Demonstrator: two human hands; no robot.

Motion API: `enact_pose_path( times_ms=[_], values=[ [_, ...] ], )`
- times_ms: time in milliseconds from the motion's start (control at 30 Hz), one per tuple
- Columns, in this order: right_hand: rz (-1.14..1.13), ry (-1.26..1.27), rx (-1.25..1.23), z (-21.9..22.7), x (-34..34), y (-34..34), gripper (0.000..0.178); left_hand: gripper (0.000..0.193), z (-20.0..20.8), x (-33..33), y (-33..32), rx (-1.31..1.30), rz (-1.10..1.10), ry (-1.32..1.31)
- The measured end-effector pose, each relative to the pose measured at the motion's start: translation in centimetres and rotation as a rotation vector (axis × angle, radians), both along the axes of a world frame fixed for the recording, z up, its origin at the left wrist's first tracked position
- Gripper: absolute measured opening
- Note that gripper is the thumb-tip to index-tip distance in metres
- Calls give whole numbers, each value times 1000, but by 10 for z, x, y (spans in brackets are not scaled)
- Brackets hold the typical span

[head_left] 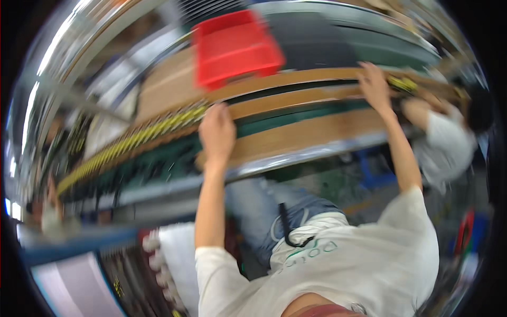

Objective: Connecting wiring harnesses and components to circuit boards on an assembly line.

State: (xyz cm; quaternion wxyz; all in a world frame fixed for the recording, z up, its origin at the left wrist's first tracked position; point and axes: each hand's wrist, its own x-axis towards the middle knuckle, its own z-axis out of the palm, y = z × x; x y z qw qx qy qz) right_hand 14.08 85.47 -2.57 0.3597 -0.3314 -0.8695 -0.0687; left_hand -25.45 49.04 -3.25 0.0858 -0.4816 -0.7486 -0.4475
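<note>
A long brown cardboard piece point(296, 99) with a dark slot along it lies across the bench between my hands. My left hand point(217, 132) is closed at its left end, fingers curled and blurred by motion. Beside those fingers ends a row of yellow-and-black striped pieces point(142, 137), running away to the left. My right hand point(376, 87) bends its fingers over the cardboard's right part; the thumb is hard to make out. Nearer to me lies a flat brown cardboard sheet point(306, 134).
A red plastic bin point(237, 50) stands behind the cardboard, next to a dark grey panel point(311, 39). The bench's silvery front edge point(296, 158) runs before my body. At the right, a co-worker in a white shirt point(449, 142) reaches toward another yellow-and-black bundle point(402, 84).
</note>
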Motion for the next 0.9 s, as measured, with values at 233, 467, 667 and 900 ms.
enact_pose_path(
  times_ms=[233,467,667,900],
  values=[
    [213,-52,-254,-42,-124,-121,36,24,24,-111,-131,-14,646,81],
    [1,-55,98,-62,-144,-132,30,28,5,-159,-122,-284,566,333],
    [-11,-20,74,-59,-144,-130,26,29,-8,-137,-79,-344,654,512],
    [-16,7,36,-54,-145,-133,27,30,3,-112,-63,-379,577,423]
  ],
)
